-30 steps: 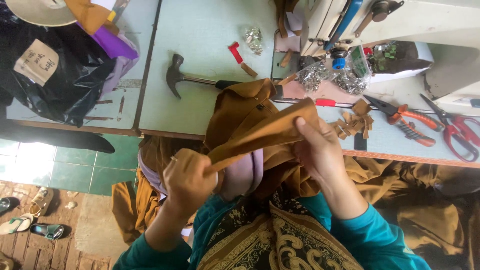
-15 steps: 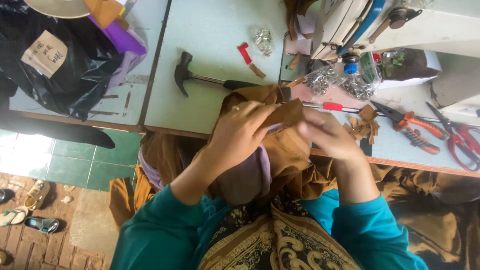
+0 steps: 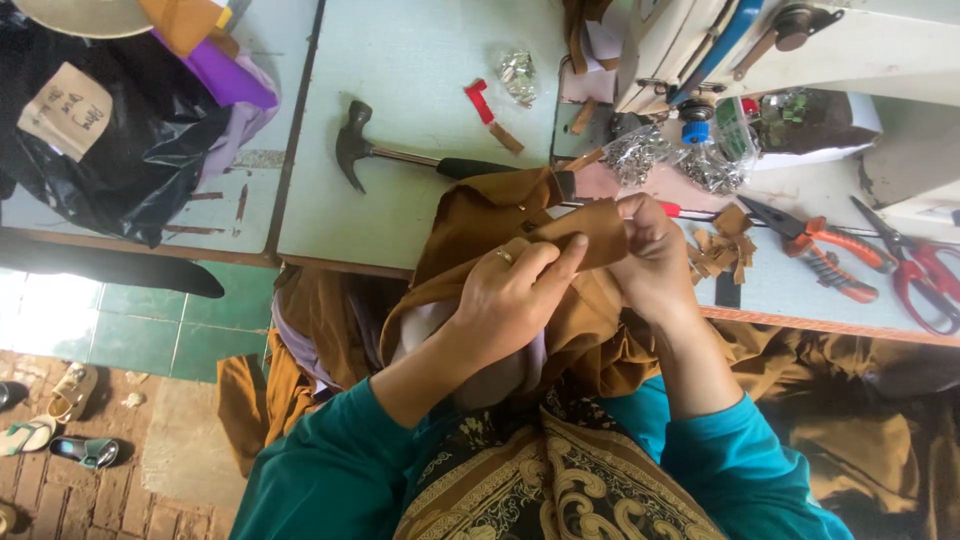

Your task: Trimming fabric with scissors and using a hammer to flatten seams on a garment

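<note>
A: What's the biggest thing here?

B: The floor. Green tiles [image 3: 110, 320] on the left, w/ some brick lower down and a few sandals [image 3: 60, 420] lying there. Next is the table [image 3: 430, 60], pale green-blue top w/ a brown edge. It runs across the top of the view. A 2nd table top sits just beside it on the left, w/ a black plastic bag [image 3: 130, 150] on it.

A: And on the right?

B: A white sewing machine [image 3: 830, 50], at the far side of the table. Near it are little clear bags of shiny metal bits [image 3: 640, 155].

A: Where's the brown cloth [image 3: 480, 215]?

B: Partly on the table's near edge, the rest hangs down into the person's lap. More brown cloth spills to the floor on both sides.

A: Which way does it point?

B: The bit the hands hold is a short folded strip. Its long side runs left to right, along the table edge, tilted up a little on the right.

A: What do the hands do?

B: Left hand [image 3: 510, 300], w/ a ring, is closed on the cloth; thumb and fingers pinch the strip. Right hand [image 3: 655, 260] is curled tight on the strip's other end. Both hands almost touch.

A: Small stuff?

B: A hammer [image 3: 400, 157] lies on the table, head to the left. Orange pliers [image 3: 820, 250] and red scissors [image 3: 925, 275] are far right. Small brown scraps [image 3: 725, 245] lie by the right hand. A tiny red strip [image 3: 479, 102] sits near the hammer.
</note>
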